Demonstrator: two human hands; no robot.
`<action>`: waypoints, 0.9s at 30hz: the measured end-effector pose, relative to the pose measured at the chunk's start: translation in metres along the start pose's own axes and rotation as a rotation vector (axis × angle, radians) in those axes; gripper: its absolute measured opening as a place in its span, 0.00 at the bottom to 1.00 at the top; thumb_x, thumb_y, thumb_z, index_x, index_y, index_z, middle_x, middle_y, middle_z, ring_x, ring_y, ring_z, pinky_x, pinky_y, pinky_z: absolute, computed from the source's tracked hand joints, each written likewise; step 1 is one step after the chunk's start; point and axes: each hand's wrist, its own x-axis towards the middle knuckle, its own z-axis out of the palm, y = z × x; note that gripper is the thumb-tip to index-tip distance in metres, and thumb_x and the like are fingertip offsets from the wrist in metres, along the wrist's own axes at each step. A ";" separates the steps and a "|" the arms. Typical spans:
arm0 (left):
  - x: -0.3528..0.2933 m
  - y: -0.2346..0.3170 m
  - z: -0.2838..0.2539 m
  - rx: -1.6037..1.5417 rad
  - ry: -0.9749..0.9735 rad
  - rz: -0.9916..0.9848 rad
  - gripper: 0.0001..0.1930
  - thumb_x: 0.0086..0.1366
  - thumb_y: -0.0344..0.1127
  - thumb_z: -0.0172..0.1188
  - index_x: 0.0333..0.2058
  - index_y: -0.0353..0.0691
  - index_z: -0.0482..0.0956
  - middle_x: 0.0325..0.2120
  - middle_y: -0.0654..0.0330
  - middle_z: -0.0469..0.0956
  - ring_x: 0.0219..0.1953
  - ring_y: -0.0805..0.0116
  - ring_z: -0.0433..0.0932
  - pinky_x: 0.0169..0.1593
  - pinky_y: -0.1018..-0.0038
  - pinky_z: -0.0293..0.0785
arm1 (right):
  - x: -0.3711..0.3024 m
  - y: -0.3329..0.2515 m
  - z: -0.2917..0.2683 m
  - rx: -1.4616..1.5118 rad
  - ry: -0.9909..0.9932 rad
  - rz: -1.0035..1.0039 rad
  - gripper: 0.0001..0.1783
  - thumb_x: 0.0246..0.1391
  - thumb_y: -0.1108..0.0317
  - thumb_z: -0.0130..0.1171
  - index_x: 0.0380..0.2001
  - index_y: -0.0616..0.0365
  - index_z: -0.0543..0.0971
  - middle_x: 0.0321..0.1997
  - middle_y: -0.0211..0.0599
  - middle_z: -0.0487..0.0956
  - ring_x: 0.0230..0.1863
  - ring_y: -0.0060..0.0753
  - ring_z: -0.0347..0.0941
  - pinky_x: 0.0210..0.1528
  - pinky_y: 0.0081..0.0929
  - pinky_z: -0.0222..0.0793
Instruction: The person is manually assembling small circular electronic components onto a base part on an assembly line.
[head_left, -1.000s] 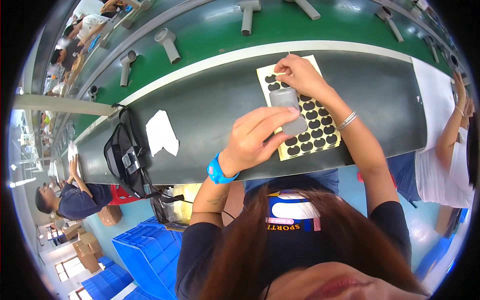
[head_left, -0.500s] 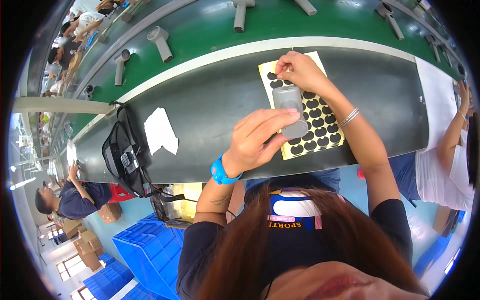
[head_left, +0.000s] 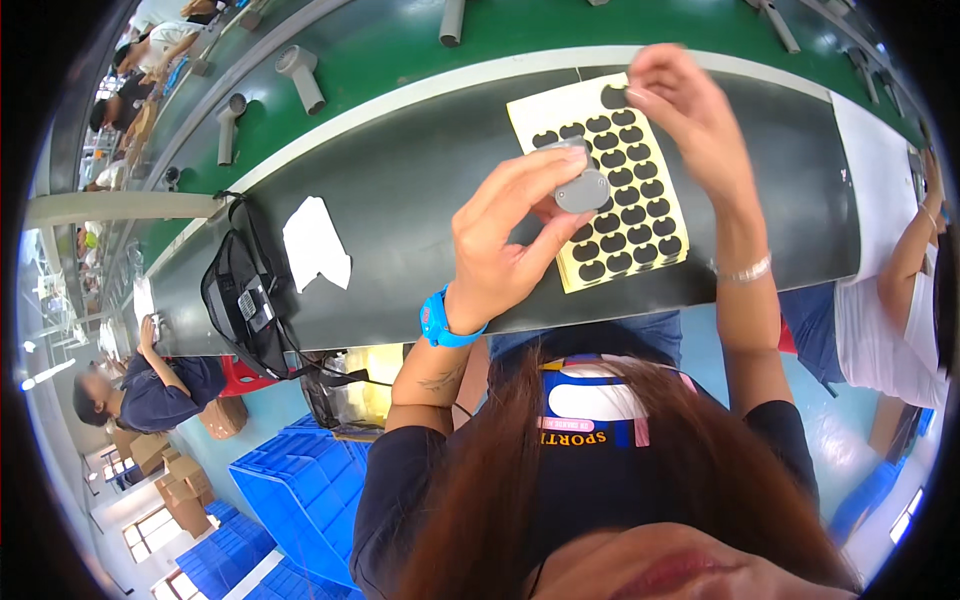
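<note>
1. Dark grey work table (head_left: 400,200) runs across the upper middle of the frame; green conveyor belt (head_left: 380,50) sits behind it along the top.
2. Stack of blue plastic crates (head_left: 300,500) sits lower left, on the floor.
3. Black bag (head_left: 235,300) rests on the table's left edge, straps hanging off the near side.
4. Yellow sheet of black oval stickers (head_left: 625,215) lies flat on the table, upper centre-right, partly covered by both hands.
5. White paper scrap (head_left: 315,245) lies on the table, left of centre, well apart from the sheet.
6. Left hand (head_left: 505,240), centre of frame, blue watch (head_left: 440,322) on the wrist; fingers curled and closed around a small grey device (head_left: 580,188), held just above the sheet's left part.
7. Right hand (head_left: 685,110), upper right of centre, over the sheet's top edge; thumb and forefinger pinched narrow at a black sticker (head_left: 613,97) in the top row. Can't tell if it's lifted.
8. Thin bracelet (head_left: 748,270) on the right wrist.
</note>
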 end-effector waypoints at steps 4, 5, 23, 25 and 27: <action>-0.003 0.011 0.012 -0.221 0.073 -0.191 0.23 0.50 0.17 0.64 0.47 0.35 0.78 0.43 0.52 0.79 0.35 0.68 0.82 0.36 0.78 0.80 | -0.060 -0.055 0.022 0.041 0.170 -0.129 0.20 0.51 0.81 0.59 0.46 0.62 0.65 0.34 0.33 0.74 0.42 0.26 0.73 0.47 0.22 0.68; -0.004 0.010 0.013 -0.244 0.049 -0.191 0.22 0.50 0.17 0.64 0.47 0.35 0.78 0.43 0.51 0.79 0.35 0.68 0.82 0.37 0.78 0.80 | -0.070 -0.061 0.029 0.034 0.179 -0.106 0.21 0.52 0.82 0.58 0.47 0.62 0.64 0.34 0.35 0.74 0.45 0.29 0.74 0.49 0.24 0.68; -0.009 0.019 0.017 -0.614 -0.143 -0.394 0.21 0.54 0.16 0.62 0.48 0.32 0.77 0.51 0.48 0.73 0.36 0.67 0.82 0.41 0.76 0.81 | -0.099 -0.073 0.038 -0.043 0.168 0.089 0.19 0.49 0.87 0.55 0.42 0.61 0.63 0.36 0.37 0.74 0.49 0.31 0.74 0.45 0.20 0.71; -0.006 0.021 0.017 -0.610 -0.161 -0.389 0.20 0.54 0.16 0.61 0.48 0.32 0.77 0.51 0.49 0.73 0.36 0.68 0.82 0.41 0.76 0.80 | -0.099 -0.077 0.037 -0.057 0.174 0.092 0.19 0.49 0.87 0.55 0.42 0.60 0.63 0.36 0.37 0.74 0.49 0.30 0.74 0.45 0.20 0.71; -0.007 0.020 0.017 -0.597 -0.160 -0.385 0.20 0.54 0.17 0.62 0.48 0.32 0.78 0.51 0.49 0.73 0.36 0.69 0.81 0.41 0.76 0.80 | -0.099 -0.076 0.037 -0.063 0.170 0.095 0.19 0.49 0.87 0.55 0.42 0.60 0.63 0.36 0.36 0.74 0.48 0.30 0.74 0.45 0.20 0.71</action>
